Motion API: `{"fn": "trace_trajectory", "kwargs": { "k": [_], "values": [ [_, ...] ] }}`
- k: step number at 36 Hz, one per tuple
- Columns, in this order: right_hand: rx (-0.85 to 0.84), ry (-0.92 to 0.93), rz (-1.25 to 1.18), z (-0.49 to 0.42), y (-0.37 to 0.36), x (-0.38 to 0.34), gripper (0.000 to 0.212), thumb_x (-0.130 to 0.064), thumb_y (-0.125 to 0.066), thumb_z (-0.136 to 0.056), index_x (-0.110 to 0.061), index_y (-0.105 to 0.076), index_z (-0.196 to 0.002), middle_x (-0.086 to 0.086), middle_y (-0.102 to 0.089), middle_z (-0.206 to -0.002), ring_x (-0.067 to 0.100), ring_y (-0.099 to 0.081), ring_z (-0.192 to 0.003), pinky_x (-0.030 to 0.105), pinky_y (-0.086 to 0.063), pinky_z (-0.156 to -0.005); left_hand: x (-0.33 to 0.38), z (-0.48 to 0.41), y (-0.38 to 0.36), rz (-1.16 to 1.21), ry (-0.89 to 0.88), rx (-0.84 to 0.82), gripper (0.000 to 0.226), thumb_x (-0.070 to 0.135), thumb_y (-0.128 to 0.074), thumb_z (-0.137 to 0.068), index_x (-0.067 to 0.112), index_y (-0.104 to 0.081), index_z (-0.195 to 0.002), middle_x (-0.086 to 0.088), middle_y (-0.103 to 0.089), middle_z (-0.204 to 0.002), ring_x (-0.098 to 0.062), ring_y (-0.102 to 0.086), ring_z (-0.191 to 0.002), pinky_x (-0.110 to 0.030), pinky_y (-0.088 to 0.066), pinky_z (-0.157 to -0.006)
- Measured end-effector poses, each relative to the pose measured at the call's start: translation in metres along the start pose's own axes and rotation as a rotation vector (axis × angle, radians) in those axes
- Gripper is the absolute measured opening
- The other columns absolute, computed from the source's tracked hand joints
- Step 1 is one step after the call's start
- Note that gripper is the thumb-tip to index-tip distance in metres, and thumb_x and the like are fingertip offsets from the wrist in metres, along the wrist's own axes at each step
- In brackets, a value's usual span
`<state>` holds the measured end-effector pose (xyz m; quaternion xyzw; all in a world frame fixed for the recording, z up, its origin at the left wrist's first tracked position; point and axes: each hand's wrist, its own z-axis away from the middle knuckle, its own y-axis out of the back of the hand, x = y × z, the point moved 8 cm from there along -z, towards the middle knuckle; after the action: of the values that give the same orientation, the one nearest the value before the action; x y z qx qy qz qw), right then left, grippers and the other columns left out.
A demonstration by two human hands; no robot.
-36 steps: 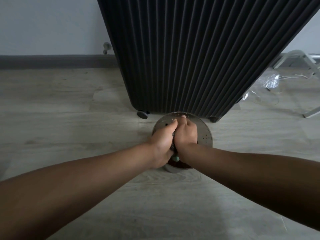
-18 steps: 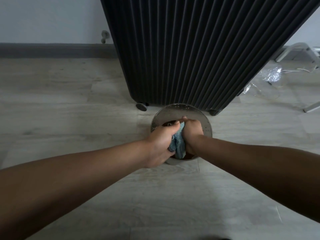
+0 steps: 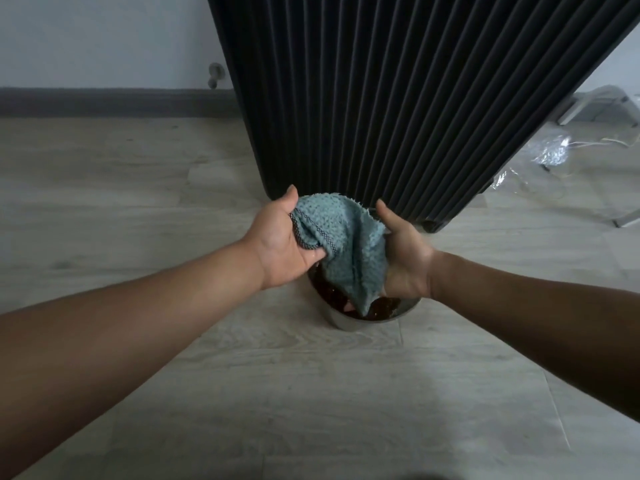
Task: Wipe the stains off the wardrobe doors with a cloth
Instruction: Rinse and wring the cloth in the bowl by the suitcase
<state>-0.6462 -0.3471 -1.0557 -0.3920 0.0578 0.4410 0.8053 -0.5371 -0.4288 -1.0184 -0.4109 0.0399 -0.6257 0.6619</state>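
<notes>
A teal textured cloth (image 3: 341, 237) with a dark stitched edge hangs between my two hands above a metal bowl (image 3: 349, 322) on the floor. My left hand (image 3: 280, 244) holds the cloth's left side, palm up, thumb raised. My right hand (image 3: 403, 252) holds its right side, fingers hidden behind the fabric. The cloth's lower tip dips into dark liquid in the bowl. Right behind stands the black ribbed wardrobe door (image 3: 398, 98), reaching down to the floor.
Pale wood-look floor (image 3: 311, 393) spreads all around. A grey skirting board (image 3: 104, 102) runs along the white wall at left. Crumpled clear plastic (image 3: 550, 155) and a white metal frame (image 3: 595, 105) lie at the right. A wardrobe caster (image 3: 431, 226) shows near the bowl.
My hands were pressed together squeezing the bunched cloth over the bowl. They have since lifted and moved apart, and the cloth now hangs spread between them.
</notes>
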Motion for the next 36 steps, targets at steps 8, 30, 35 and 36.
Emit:
{"fn": "trace_trajectory", "kwargs": {
  "k": [8, 30, 35, 36],
  "values": [
    [0.064, 0.136, -0.074, 0.013, 0.01, -0.007, 0.074, -0.071, -0.043, -0.092, -0.015, -0.062, -0.137, 0.015, -0.061, -0.138, 0.026, -0.066, -0.109, 0.03, -0.057, -0.075, -0.002, -0.003, 0.013, -0.037, -0.049, 0.155, 0.056, 0.05, -0.044, -0.107, 0.004, -0.056, -0.137, -0.02, -0.07, -0.127, -0.037, -0.068, -0.116, -0.055, -0.055, -0.098],
    [0.831, 0.447, 0.298, 0.029, -0.019, -0.01, 0.031, -0.042, -0.059, -0.091, -0.013, -0.065, -0.081, 0.012, -0.072, -0.089, 0.03, -0.069, -0.087, 0.048, -0.057, -0.087, -0.065, 0.018, -0.024, -0.141, 0.09, 0.035, 0.049, 0.041, -0.033, -0.112, 0.01, -0.063, -0.136, -0.012, -0.072, -0.127, -0.025, -0.068, -0.12, -0.038, -0.055, -0.095],
    [0.995, 0.522, 0.509, 0.026, -0.013, -0.004, 0.025, -0.04, -0.045, -0.1, -0.018, -0.052, -0.109, 0.007, -0.066, -0.094, 0.033, -0.063, -0.09, 0.048, -0.051, -0.086, -0.078, 0.021, -0.019, -0.166, 0.153, -0.006, 0.05, 0.044, -0.034, -0.111, 0.012, -0.062, -0.138, -0.012, -0.07, -0.131, -0.026, -0.065, -0.125, -0.04, -0.05, -0.106],
    [1.016, 0.501, 0.507, 0.024, -0.009, -0.003, 0.023, -0.037, -0.043, -0.101, -0.017, -0.052, -0.108, 0.009, -0.066, -0.096, 0.034, -0.062, -0.091, 0.047, -0.051, -0.085, -0.08, 0.02, -0.019, -0.17, 0.16, -0.024, 0.051, 0.042, -0.031, -0.111, 0.012, -0.062, -0.138, -0.012, -0.069, -0.133, -0.026, -0.063, -0.127, -0.04, -0.048, -0.109]
  ]
}}
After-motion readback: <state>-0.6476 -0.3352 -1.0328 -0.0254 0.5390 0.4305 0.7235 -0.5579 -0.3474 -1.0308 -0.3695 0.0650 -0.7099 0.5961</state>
